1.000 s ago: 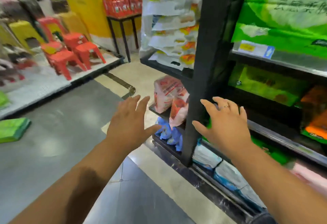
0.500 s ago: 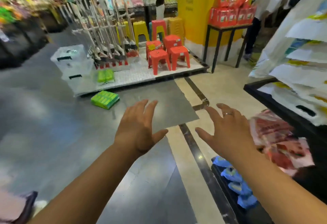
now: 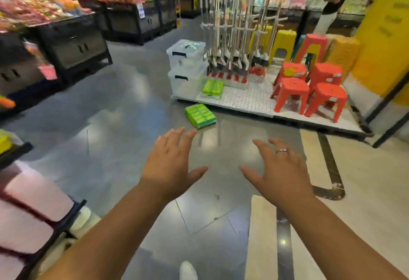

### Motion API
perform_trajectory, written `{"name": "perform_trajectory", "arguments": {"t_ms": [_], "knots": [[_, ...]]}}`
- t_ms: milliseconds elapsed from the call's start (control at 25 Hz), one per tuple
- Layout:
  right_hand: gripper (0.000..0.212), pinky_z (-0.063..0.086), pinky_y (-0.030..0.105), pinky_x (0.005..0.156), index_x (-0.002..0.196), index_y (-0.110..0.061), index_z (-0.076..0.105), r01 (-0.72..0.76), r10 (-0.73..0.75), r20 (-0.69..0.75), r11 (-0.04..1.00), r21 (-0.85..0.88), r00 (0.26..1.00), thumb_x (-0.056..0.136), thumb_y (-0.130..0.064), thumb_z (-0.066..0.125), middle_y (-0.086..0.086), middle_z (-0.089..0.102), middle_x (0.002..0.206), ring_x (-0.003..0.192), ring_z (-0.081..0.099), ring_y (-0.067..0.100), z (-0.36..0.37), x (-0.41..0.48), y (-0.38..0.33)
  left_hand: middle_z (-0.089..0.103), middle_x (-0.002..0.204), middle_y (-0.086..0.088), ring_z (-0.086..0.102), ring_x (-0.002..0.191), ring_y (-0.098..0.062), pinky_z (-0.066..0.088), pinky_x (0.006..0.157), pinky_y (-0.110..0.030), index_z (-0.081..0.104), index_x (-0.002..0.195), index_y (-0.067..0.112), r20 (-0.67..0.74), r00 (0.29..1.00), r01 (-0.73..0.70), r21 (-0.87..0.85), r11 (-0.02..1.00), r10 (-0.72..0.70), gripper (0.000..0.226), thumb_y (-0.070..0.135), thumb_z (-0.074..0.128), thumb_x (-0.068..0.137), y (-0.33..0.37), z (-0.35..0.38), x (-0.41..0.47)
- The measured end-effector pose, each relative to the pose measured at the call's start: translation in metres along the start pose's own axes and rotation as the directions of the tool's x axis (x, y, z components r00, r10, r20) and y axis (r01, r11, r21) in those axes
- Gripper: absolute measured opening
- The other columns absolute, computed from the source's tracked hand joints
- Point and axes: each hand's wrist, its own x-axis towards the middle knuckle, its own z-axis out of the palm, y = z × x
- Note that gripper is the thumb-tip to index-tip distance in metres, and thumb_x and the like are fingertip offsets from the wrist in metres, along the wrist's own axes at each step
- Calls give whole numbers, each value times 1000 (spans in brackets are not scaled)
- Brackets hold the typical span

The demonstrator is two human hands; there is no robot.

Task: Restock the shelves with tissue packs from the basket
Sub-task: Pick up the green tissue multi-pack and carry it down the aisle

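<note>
Fingers [image 3: 174,134] of both hands are straight and spread, and they hold nothing. The left hand [image 3: 170,164] and the right hand [image 3: 281,175] hang palm-down over the grey floor [image 3: 124,124], a little apart from each other.

What has changed is the view, not the hands. One second ago the black shelf with green and orange packs stood directly in front. Half a second ago only its corner showed at the right. Now it is out of the picture, and the open aisle lies ahead. So the person has turned to the left, away from the shelf, with empty hands. I judge that the next pack must now be fetched.

At the lower left edge, pink packs [image 3: 33,195] lie in a dark frame [image 3: 73,217]. This is probably the basket, but the blur does not let me be sure. A green pack [image 3: 200,116] lies on the floor just before the white platform [image 3: 243,100]; whether it holds tissues I cannot tell
</note>
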Motion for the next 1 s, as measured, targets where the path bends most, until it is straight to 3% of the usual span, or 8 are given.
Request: {"name": "perform_trajectory", "arguments": {"t_ms": [160, 360, 760, 1000], "knots": [[74, 30, 44, 111, 148, -38, 23, 38, -39, 48, 999, 23, 998, 84, -71, 42, 1, 22, 156, 139, 27, 28, 29, 111, -12, 34, 153, -10, 30, 142, -32, 17, 118, -44, 29, 151, 19, -5, 999, 36, -28, 999, -36, 89, 62, 61, 80, -46, 34, 89], [72, 28, 42, 111, 148, -38, 24, -26, 24, 80, 999, 36, 997, 85, -69, 43, 1, 23, 155, 138, 28, 26, 56, 264, -31, 24, 157, -6, 20, 146, -26, 15, 120, -42, 16, 154, 24, 99, 995, 25, -41, 999, -21, 91, 65, 55, 83, -111, 75, 237], [75, 28, 42, 111, 149, -37, 19, -74, 60, 168, 995, 74, 984, 85, -69, 43, 1, 19, 156, 138, 28, 26, 125, 536, -37, 35, 152, -7, 29, 142, -28, 25, 117, -45, 26, 152, 22, 131, 991, 2, -72, 997, 7, 92, 67, 58, 78, -186, 167, 500], [79, 26, 46, 113, 150, -37, 16, 12, -28, 215, 997, 77, 976, 84, -69, 45, 4, 20, 157, 140, 26, 27, 176, 745, -27, 19, 158, -2, 16, 147, -22, 11, 121, -37, 10, 154, 27, 218, 975, 45, -14, 999, -41, 90, 66, 52, 84, -227, 239, 667]]}}
